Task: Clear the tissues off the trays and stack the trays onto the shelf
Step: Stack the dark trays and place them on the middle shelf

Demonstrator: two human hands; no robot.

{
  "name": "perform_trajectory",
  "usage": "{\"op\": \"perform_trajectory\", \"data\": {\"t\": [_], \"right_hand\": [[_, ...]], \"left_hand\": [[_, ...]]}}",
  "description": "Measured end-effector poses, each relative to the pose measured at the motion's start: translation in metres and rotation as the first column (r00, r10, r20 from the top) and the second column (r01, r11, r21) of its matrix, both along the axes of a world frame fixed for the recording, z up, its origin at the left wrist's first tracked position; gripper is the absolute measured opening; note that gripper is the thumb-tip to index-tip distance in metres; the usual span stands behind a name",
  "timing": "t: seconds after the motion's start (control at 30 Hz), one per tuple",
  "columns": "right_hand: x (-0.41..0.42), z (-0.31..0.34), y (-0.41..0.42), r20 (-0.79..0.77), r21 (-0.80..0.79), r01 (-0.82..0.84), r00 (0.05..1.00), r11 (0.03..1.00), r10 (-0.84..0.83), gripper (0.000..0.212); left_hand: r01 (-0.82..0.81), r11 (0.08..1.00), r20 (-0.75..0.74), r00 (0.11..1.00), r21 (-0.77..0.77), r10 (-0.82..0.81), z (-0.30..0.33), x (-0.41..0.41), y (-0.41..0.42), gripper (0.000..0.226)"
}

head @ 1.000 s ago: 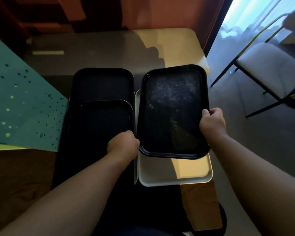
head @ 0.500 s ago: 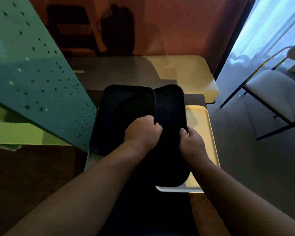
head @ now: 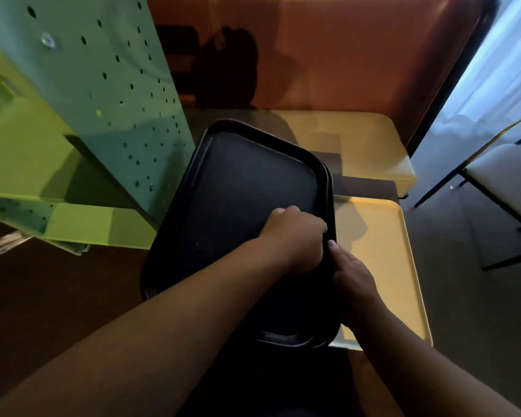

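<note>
A stack of black trays [head: 241, 188] fills the middle of the head view, tilted with its far end towards the green shelf [head: 109, 94]. My left hand [head: 295, 236] grips the stack's right rim from above. My right hand [head: 352, 275] presses against the same rim from the right side, fingers under the edge. A white tray [head: 385, 254] lies flat under and to the right of the black ones. No tissues are visible.
The green perforated shelf stands at the left, with a yellow-green ledge [head: 82, 224] low down. A pale table [head: 352, 139] sits beyond the trays against a reddish wall. A white-seated chair [head: 503, 182] stands on the right by the bright curtain.
The black tray once held apart on the right has been brought onto the left black trays. Both hands have come together on the stack's right rim, and the stack has swung towards the shelf.
</note>
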State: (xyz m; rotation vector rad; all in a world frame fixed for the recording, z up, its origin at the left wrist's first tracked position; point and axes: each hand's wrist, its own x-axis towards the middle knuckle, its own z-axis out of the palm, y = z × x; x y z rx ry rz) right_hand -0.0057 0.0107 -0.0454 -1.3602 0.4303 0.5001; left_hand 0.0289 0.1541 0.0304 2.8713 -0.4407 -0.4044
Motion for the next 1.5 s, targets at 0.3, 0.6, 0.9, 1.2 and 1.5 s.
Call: {"op": "perform_trajectory", "data": {"t": [0.3, 0.6, 0.9, 1.2, 1.5], "right_hand": [[0.011, 0.014, -0.003, 0.056, 0.052, 0.032, 0.998, 0.998, -0.035, 0.035], [0.015, 0.007, -0.026, 0.032, 0.045, 0.069, 0.997, 0.997, -0.07, 0.045], [0.04, -0.03, -0.002, -0.178, -0.214, -0.167, 0.976, 0.963, 0.13, 0.031], [0.074, -0.056, 0.03, -0.225, -0.351, -0.081, 0.974, 0.933, 0.0, 0.025], [0.109, -0.093, 0.06, -0.047, -0.536, -0.042, 0.999, 0.843, 0.019, 0.023]], "left_hand": [[-0.26, 0.966, 0.352, 0.902, -0.015, 0.248, 0.041, 0.0, 0.046, 0.069], [-0.884, 0.402, -0.439, 0.468, -0.239, 0.767, -0.006, -0.012, 0.117, 0.075], [-0.932, 0.251, -0.539, 0.357, -0.262, 0.763, -0.086, -0.025, 0.11, 0.084], [-0.919, 0.319, -0.431, 0.391, -0.231, 0.813, -0.122, 0.014, 0.117, 0.082], [-0.881, 0.473, -0.275, 0.462, -0.03, 0.843, -0.151, 0.086, 0.118, 0.085]]}}
